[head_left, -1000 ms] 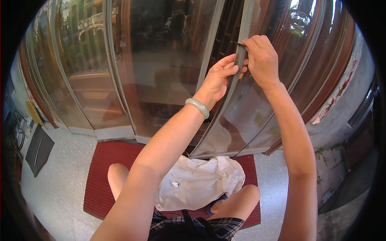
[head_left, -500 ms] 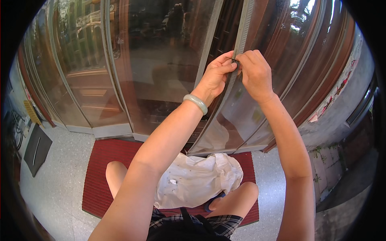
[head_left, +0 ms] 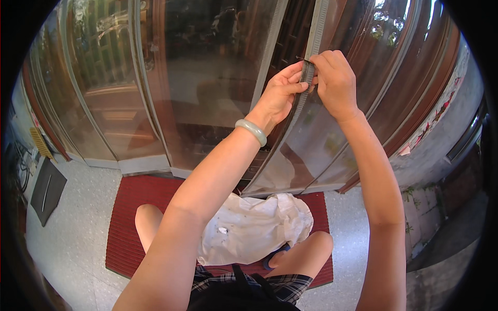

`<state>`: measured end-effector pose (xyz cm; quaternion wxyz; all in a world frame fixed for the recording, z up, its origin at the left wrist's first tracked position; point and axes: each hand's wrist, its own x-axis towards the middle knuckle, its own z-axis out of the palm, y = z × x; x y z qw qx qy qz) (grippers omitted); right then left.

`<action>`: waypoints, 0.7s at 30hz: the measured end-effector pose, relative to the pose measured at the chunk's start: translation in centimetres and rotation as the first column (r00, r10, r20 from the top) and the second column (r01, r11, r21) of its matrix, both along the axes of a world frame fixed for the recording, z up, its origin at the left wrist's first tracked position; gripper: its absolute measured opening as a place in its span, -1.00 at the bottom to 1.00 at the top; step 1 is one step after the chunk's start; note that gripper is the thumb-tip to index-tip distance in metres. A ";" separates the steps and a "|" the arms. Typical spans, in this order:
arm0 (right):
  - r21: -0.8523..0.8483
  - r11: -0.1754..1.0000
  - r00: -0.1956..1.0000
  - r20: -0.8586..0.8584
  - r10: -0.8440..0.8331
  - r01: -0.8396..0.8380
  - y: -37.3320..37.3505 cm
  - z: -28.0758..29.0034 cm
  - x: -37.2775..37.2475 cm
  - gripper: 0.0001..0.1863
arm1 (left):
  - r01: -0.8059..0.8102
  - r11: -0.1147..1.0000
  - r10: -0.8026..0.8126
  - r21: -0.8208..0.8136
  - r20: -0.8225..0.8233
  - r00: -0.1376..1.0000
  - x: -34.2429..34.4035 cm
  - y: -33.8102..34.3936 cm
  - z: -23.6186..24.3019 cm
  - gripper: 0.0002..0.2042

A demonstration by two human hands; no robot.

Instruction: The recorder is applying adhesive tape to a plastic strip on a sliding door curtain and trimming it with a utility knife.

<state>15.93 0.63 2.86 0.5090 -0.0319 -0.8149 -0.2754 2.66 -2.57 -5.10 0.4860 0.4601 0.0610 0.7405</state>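
Note:
My left hand (head_left: 282, 93), with a pale bangle (head_left: 251, 132) at the wrist, grips the ridged grey edge strip (head_left: 314, 26) of a clear curtain panel (head_left: 282, 171), thumb across it and fingers around it. My right hand (head_left: 336, 85) is just right of and slightly above the left, fingertips pinched at the strip on a small thin dark piece (head_left: 305, 59), too small to identify. The strip stands nearly upright beside a dark gap between panels. A white cloth (head_left: 257, 225) with dark specks lies below, between my bent legs.
Clear panels (head_left: 207, 88) hang before wooden doors, either side of the hands. A red ribbed mat (head_left: 127, 217) lies under me on the speckled floor (head_left: 83, 223). At the left are a dark grey board (head_left: 47, 189), a yellow slatted object (head_left: 41, 142) and cables; paving is at the right.
My right hand dipped toward the left hand half a second ago and is now higher again, near where it was a second ago. My left hand's grip stays on the strip.

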 end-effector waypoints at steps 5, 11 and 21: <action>0.001 1.000 0.999 0.039 -0.007 0.007 -0.3 -1.5 0.1 -0.72 | 0.033 0.999 -0.033 0.011 0.000 0.999 -0.2 0.2 0.1 -0.49; -0.120 0.992 0.999 0.008 0.052 -0.051 -0.1 -1.0 0.2 -0.78 | 0.027 1.000 -0.027 0.015 -0.001 1.000 -0.3 0.6 -0.3 -0.51; 0.046 0.999 1.000 -0.016 0.009 -0.009 0.0 1.0 0.2 -0.68 | 0.008 1.000 -0.008 -0.022 0.010 1.000 0.0 -0.5 0.1 -0.59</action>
